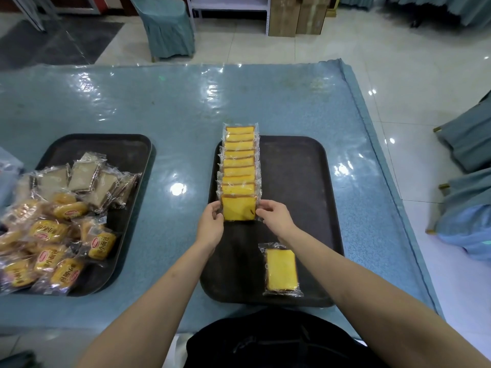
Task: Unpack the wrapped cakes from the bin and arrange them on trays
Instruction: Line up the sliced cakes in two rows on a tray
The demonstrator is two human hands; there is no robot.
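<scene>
You hold the nearest wrapped cake (239, 211) of the row between both hands, its yellow face turned up toward you, at the near end of a row of wrapped cakes (240, 162) that runs along the left side of the right tray (300, 181). Your left hand (211, 226) has its grip closed on the cake's left edge, thumb and fingers pinching the clear wrapper. Your right hand (275, 215) has its grip clamped on the right edge in the same way, fingers curled around the wrapper. The cakes in the row behind it overlap one another like shingles, the farthest one reaching past the tray's far rim. A single wrapped cake (281, 270) lies flat near the tray's near rim, apart from the row and just beside your right forearm.

The dark tray sits on the table (172, 107), which is covered in a blue cloth under shiny clear plastic. To the left, well apart, the left tray (127, 147) carries a loose heap: pale wrapped cakes (82, 179) at the far side and small yellow bread packets (55, 248) with red labels nearer you, some spilling over the tray's left edge. Beyond the table stands a chair with a blue-green cover (168, 25) on a pale tiled floor (372, 62). More blue-green covered chairs (467, 187) sit at the right.
</scene>
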